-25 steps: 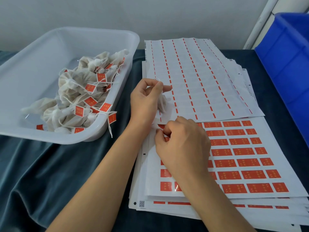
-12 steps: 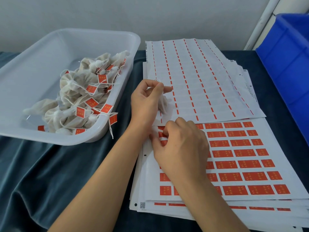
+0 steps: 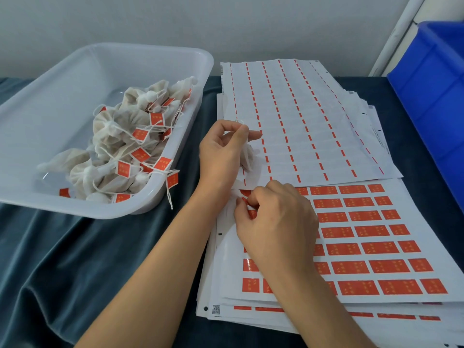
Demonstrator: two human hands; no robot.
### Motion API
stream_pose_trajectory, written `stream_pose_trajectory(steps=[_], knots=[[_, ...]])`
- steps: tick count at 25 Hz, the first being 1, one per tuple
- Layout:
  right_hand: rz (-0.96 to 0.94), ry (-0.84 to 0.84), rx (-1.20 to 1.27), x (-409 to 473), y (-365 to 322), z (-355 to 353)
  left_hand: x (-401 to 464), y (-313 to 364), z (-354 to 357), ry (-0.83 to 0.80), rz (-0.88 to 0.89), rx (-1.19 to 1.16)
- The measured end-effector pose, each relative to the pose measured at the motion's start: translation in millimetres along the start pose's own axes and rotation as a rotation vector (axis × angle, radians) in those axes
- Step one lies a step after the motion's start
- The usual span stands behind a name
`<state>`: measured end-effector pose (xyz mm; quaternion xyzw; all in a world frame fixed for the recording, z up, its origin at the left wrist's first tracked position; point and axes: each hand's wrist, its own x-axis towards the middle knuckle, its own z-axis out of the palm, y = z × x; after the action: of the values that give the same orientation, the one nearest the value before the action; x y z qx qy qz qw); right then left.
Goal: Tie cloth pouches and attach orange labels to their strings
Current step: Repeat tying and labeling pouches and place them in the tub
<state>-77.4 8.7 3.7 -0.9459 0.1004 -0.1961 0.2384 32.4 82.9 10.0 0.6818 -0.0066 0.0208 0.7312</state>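
Hands at the glossy label sheets, pouch in one.

The left hand (image 3: pixel 221 151) pinches a soft white cloth pouch (image 3: pixel 247 156) by its thin string; the right hand (image 3: pixel 276 222), fingers curled, pinches a rectangular orange label (image 3: pixel 244 200) on the label sheet (image 3: pixel 376 247).

Right hand (image 3: pixel 276 222) fingers (image 3: pixel 241 204) lifting orange label (image 3: pixel 244 200) (slightly), corner peeled

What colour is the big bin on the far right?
Blue. The bin shows at the right edge of the head view.
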Motion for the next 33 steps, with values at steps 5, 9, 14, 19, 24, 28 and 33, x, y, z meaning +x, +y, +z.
stream_pose_trajectory(steps=[5,9,14,19,24,28,33], knots=[[-0.042,0.029,-0.054,0.6,-0.9,-1.2,-0.7,1.2,0.7,-0.001,-0.003,-0.01],[-0.056,0.046,-0.067,1.0,-2.2,-1.7,-0.9,1.3,0.8,-0.004,-0.008,-0.014],[-0.071,0.041,-0.098,5.1,-7.3,-2.5,-0.7,0.7,0.4,-0.006,-0.013,-0.025],[-0.051,0.011,-0.116,5.5,-7.2,-2.1,0.2,0.3,0.2,-0.008,-0.013,-0.034],[-0.055,-0.038,-0.116,3.0,0.1,-2.2,1.3,-0.9,-1.2,-0.013,-0.012,-0.02],[-0.032,-0.07,-0.091,-3.0,5.6,-4.1,1.3,-0.4,-1.2,-0.02,-0.007,-0.015],[-0.051,-0.115,-0.012,-10.4,18.2,-8.4,0.7,0.5,-1.0,-0.023,-0.014,-0.018]])
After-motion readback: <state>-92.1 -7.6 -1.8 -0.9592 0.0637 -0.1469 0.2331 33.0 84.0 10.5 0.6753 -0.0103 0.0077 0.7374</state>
